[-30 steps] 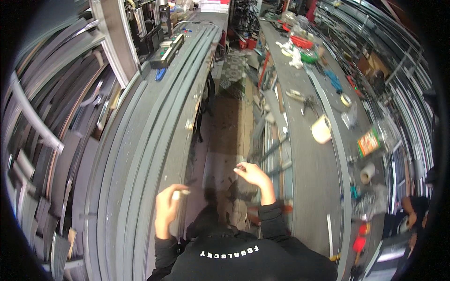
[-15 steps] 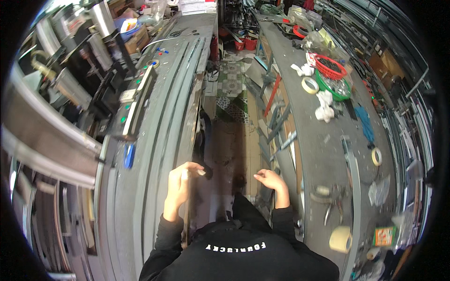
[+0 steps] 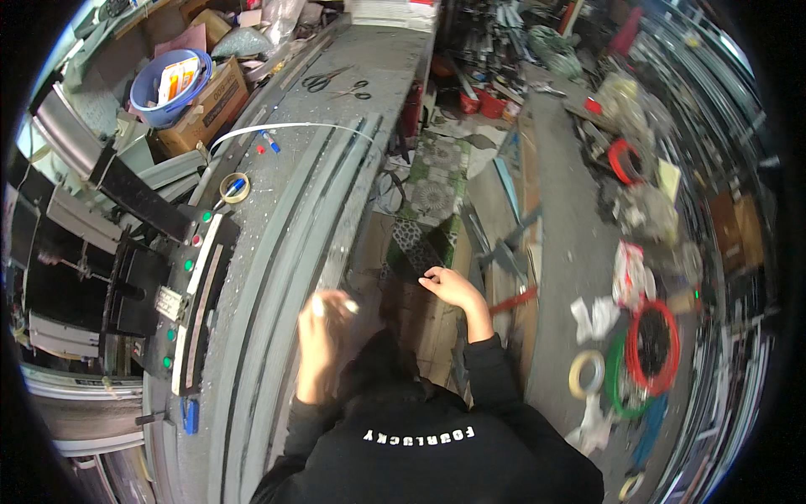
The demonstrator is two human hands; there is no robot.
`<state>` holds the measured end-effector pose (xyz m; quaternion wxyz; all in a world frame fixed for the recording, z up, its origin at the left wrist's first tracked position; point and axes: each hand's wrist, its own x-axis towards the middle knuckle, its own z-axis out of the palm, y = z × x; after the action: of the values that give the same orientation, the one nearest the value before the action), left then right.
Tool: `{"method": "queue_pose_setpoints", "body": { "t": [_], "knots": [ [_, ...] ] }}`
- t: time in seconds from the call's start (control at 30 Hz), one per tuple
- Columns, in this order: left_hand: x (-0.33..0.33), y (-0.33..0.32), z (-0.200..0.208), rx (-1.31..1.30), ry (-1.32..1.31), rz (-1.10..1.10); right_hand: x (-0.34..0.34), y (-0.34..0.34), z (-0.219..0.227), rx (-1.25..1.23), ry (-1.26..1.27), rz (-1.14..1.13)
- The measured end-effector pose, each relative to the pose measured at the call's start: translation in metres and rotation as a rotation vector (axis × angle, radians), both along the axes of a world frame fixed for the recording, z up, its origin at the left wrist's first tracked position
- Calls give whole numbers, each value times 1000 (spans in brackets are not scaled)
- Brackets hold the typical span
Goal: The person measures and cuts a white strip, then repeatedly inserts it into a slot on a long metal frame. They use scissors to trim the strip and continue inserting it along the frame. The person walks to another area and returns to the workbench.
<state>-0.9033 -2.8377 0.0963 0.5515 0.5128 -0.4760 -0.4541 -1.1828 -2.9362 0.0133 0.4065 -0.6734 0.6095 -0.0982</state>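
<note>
My left hand [image 3: 321,340] is raised beside the long grey metal profiles [image 3: 281,227] on the left bench. Motion smears its fingers, so I cannot tell how they are set or whether anything is in them. Over the aisle between the benches, my right hand [image 3: 456,291] reaches out with its fingers loosely bent and apart, holding nothing. Below and beyond it is the patterned floor [image 3: 432,189], with a red bar [image 3: 512,300] at the right bench's side. Both forearms are in black sleeves.
On the left bench are a machine panel with green buttons [image 3: 199,307], a tape roll [image 3: 235,188], scissors [image 3: 319,81] and a blue basin [image 3: 180,97]. The right bench [image 3: 558,227] bears a red basket [image 3: 653,347], a green basket [image 3: 617,378] and a tape roll [image 3: 587,373].
The view has moved forward along the aisle, so the baskets now sit nearer. My right hand has shifted up and left in the picture; my left hand has blurred.
</note>
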Motion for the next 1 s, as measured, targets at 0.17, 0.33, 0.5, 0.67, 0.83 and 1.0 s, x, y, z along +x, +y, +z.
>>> {"method": "queue_pose_setpoints", "body": {
  "t": [0.17, 0.33, 0.5, 0.67, 0.83, 1.0],
  "knots": [
    [74, -222, -28, -78, 88, 396, 5, -150, -46, 126, 44, 133],
    [202, -413, -37, -17, 665, 715, 20, -263, -76, -22, -33, 227],
    [249, -510, -48, -213, 781, 948, 46, -368, -139, -273, -211, 312],
    [213, -494, -50, -352, 951, 1118, 53, -435, -156, 116, -264, 1120],
    [200, -476, -40, -470, 942, 1139, 18, -508, -102, 156, -243, 1414],
    [180, -479, -5, -528, 691, 1038, 27, -576, -60, 314, -227, 1476]
  ]
}}
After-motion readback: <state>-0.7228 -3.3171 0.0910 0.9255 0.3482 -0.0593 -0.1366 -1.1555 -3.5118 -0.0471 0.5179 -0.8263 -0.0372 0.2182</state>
